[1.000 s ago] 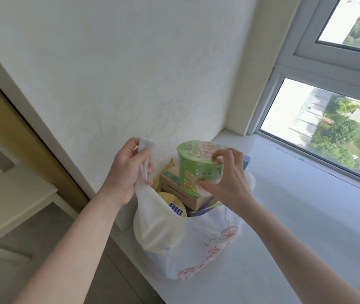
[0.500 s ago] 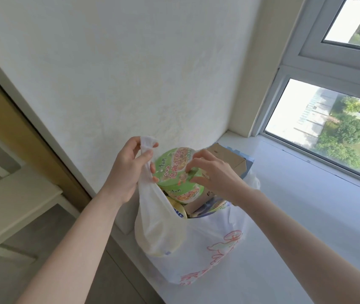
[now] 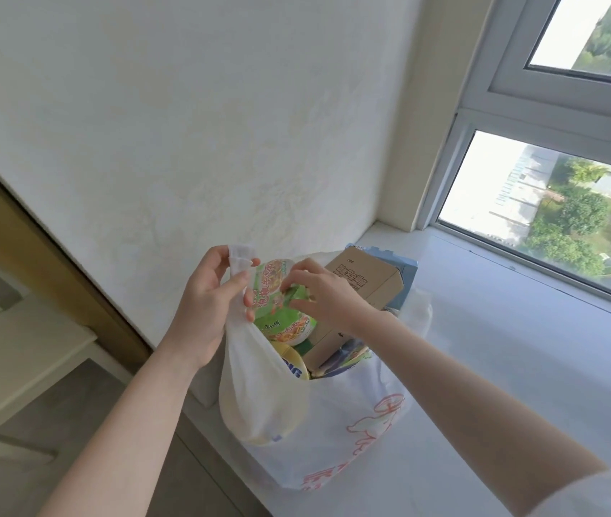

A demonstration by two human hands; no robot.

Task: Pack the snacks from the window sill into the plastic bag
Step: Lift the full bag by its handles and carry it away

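A white plastic bag (image 3: 337, 427) with red print stands on the window sill (image 3: 520, 367), full of snacks. My left hand (image 3: 210, 304) pinches the bag's handle (image 3: 239, 257) and holds it up. My right hand (image 3: 324, 292) grips the rim of a green noodle cup (image 3: 277, 315) that lies tilted in the bag's mouth, lid toward me. Beside it in the bag sit a brown cardboard box (image 3: 363, 289), a yellow packet (image 3: 292, 363) with blue letters and a blue pack (image 3: 406, 266) behind the box.
A white wall (image 3: 184, 125) rises right behind the bag. The window (image 3: 557, 203) closes the sill on the right. To the left, below the sill's edge, are a wooden frame (image 3: 35, 236) and a pale table (image 3: 9, 360) over a grey floor.
My right hand has tipped the green cup over and lowered it into the bag's mouth. The left hand has kept holding the handle up.
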